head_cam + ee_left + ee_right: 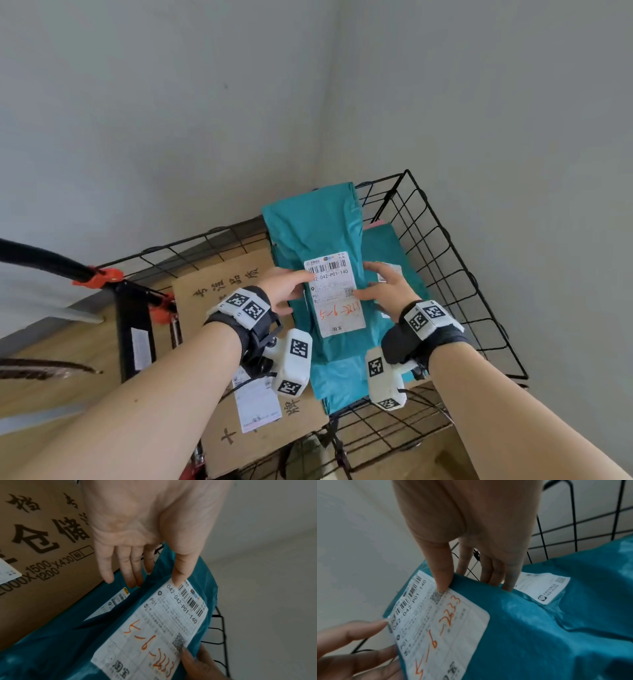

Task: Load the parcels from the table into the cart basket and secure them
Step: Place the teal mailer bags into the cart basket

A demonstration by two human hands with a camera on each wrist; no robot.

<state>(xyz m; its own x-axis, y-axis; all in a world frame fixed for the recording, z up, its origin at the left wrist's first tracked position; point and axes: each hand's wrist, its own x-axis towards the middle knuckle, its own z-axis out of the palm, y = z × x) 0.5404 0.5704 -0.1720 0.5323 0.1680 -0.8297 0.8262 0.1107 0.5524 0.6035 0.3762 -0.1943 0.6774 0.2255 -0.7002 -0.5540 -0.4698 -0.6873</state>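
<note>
A teal poly parcel [315, 226] with a white shipping label [337, 294] is held over the black wire cart basket [445, 233], its far end rising above the rim. My left hand [287, 289] pinches its left edge, with the thumb [178, 577] on the label's barcode corner and the fingers going behind. My right hand [387, 287] pinches the right edge, with the thumb [442, 585] on the label and the fingers [506, 584] tucked under the edge. Beneath it in the basket lies a second teal parcel [380, 240] with its own label [544, 588].
A brown cardboard box [219, 284] with printed characters fills the basket's left side, a white label [257, 404] on its near end. A black strap [34, 253] with red clamps [102, 275] and the cart's upright frame [133, 325] stand at the left. Grey walls close behind the basket.
</note>
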